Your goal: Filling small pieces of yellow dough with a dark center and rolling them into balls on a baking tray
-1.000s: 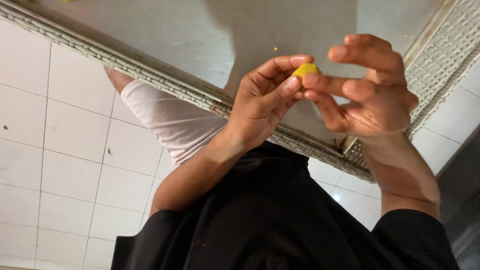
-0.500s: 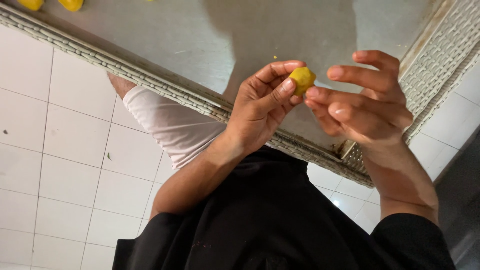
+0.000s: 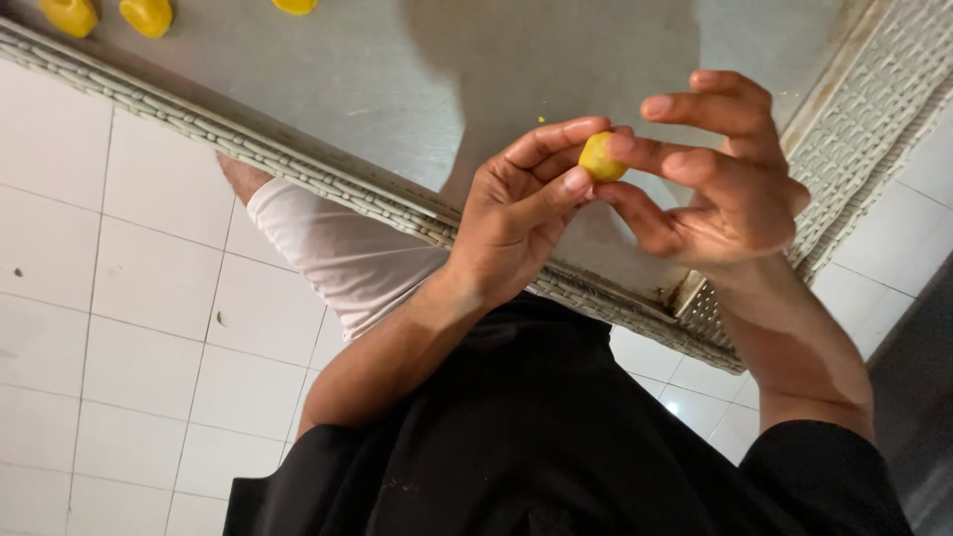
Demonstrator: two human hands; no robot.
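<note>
Dough pieces (image 3: 109,15), yellow and already formed, sit at the upper left of the frame on the steel table (image 3: 328,79). At centre, the left hand (image 3: 516,213) and right hand (image 3: 730,184) pinch one small yellow ball (image 3: 602,157) together between fingertips, above the table edge. Shaping seems in hand; the next move likely calls for gentle, even rolling pressure.

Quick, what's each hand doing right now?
Left hand: closed on the small yellow ball, thumb and fingertips pinching it.
Right hand: fingertips on the same ball from the other side, the other fingers spread.
</note>
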